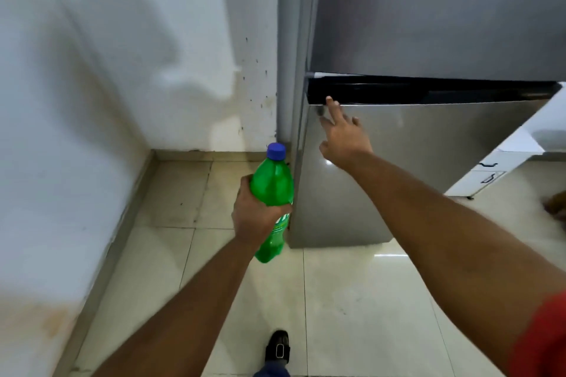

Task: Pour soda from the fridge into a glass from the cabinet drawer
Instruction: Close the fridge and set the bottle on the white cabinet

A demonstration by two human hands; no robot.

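A green soda bottle (272, 190) with a blue cap is upright in my left hand (254, 217), which grips it around the middle, just left of the fridge's lower corner. The steel fridge (428, 138) fills the upper right, both doors closed, with a black handle strip between them. My right hand (341, 135) rests flat on the lower door near its top left corner, fingers spread and fingertips touching the black strip. No glass is in view.
A stained white wall (107, 86) runs along the left. A white cabinet (493, 171) with black-handled drawers stands at the far right beside the fridge. Glossy cream floor tiles (352, 300) lie below, with my black shoe (277, 349) at the bottom.
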